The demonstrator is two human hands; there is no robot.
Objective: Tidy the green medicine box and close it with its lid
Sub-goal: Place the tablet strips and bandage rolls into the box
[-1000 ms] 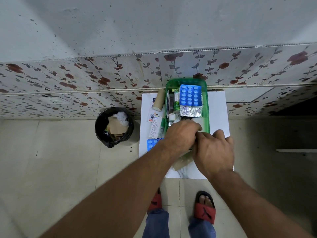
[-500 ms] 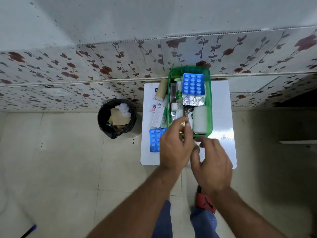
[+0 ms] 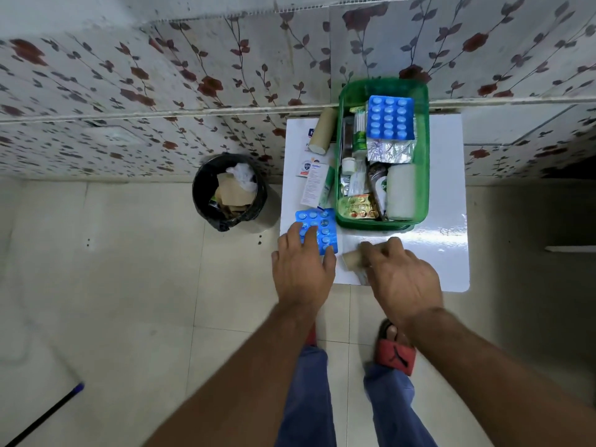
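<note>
Fingers [image 3: 311, 235] of the left hand [image 3: 303, 269] spread flat on a loose blue blister pack [image 3: 317, 229], apparently to gather it, while the right hand [image 3: 401, 279] grips a tan packet [image 3: 351, 260] beside the open green medicine box [image 3: 383, 222].

Both hands palm-down, left [image 3: 301, 269] fingers spread, right [image 3: 400, 279] curled.

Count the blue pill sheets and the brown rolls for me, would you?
Blue pill sheets: 2, one in the green box, one on the table
Brown rolls: 2, one beside the box, one under the right hand
Total: 4
</note>
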